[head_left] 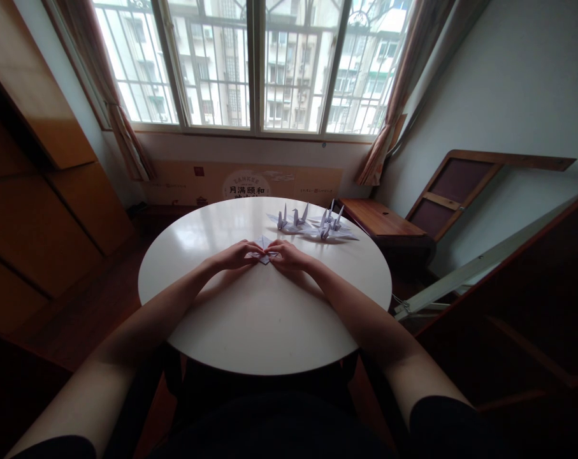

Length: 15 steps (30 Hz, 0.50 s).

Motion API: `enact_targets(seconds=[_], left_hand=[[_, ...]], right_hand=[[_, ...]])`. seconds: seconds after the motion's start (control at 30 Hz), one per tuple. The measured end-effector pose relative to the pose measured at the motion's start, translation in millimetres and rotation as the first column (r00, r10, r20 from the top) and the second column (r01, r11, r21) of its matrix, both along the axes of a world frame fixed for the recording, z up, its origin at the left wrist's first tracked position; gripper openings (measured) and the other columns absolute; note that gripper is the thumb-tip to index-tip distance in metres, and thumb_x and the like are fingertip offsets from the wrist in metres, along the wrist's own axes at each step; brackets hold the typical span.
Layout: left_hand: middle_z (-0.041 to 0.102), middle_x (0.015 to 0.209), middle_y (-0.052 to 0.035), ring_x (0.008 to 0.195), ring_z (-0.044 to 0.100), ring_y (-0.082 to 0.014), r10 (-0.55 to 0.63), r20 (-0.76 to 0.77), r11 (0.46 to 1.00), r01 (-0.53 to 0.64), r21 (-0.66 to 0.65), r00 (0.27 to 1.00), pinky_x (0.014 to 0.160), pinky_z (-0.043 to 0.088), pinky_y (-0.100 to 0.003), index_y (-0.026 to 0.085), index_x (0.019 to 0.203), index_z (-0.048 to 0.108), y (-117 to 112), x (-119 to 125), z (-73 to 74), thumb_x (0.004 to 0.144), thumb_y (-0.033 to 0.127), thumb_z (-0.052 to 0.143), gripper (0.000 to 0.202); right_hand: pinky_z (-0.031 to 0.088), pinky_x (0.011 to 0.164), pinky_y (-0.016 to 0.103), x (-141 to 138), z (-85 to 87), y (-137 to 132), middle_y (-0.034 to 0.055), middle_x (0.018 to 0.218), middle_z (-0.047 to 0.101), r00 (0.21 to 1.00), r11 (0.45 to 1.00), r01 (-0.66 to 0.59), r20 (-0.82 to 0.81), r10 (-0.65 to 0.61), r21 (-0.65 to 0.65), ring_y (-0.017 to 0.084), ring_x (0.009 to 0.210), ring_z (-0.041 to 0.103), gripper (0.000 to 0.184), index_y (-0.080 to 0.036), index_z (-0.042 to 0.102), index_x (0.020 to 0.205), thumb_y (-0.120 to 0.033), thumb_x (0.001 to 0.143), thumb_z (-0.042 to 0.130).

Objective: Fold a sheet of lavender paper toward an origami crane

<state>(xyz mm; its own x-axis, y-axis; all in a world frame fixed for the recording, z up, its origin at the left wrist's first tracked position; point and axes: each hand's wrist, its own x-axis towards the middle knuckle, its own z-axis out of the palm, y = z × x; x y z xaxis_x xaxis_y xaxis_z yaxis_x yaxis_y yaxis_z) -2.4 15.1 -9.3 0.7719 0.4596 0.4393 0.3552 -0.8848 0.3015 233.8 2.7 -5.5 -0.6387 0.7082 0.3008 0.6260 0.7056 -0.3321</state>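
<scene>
A small piece of folded pale paper (265,260) lies on the white round table (269,312) between my hands, its corners showing above and below my fingers. From the left, my left hand (238,254) pinches the paper near its middle. My right hand (289,255) comes in from the right, fingers closed on the same paper, with the fingertips of both hands almost meeting. The exact creases under my fingers are too small to make out. Behind my right hand stand several folded paper cranes (325,228), pale lilac-white, with pointed wings, necks and tails.
Beyond the table, a large printed cardboard box (289,182) leans under the barred window (255,70). To the right are a low wooden bench (379,218) and a leaning wooden frame (448,191). Wooden cabinets (64,223) stand on the left.
</scene>
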Motion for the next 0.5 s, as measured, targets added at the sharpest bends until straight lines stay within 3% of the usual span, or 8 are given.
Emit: enact_targets(seconds=[0.3,0.5], left_hand=[[0.070,0.108,-0.0100,0.095,0.063,-0.0202,0.032,-0.015,0.999,-0.032,0.000,0.999,0.088,0.048,-0.034,0.021,0.112,0.070,0.5,-1.1,-1.0,0.089,0.021,0.055,0.027],[0.071,0.106,-0.0106,0.094,0.063,-0.0195,0.019,0.004,1.000,-0.019,-0.020,1.000,0.087,0.049,-0.033,0.020,0.110,0.071,-1.0,0.2,0.9,0.089,0.023,0.056,0.025]], right_hand=[[0.044,0.095,0.041,0.7,-1.1,0.3,0.0104,0.114,0.063,1.000,1.000,-0.008,-0.011,0.008,0.020,0.025,0.106,0.058,0.028,-0.024,0.071,0.112,-0.025,0.085,0.063],[0.044,0.096,0.040,0.6,1.5,-1.5,0.0106,0.114,0.063,1.000,1.000,-0.007,-0.010,0.007,0.009,0.025,0.106,0.058,0.029,-0.024,0.070,0.113,-0.024,0.084,0.063]])
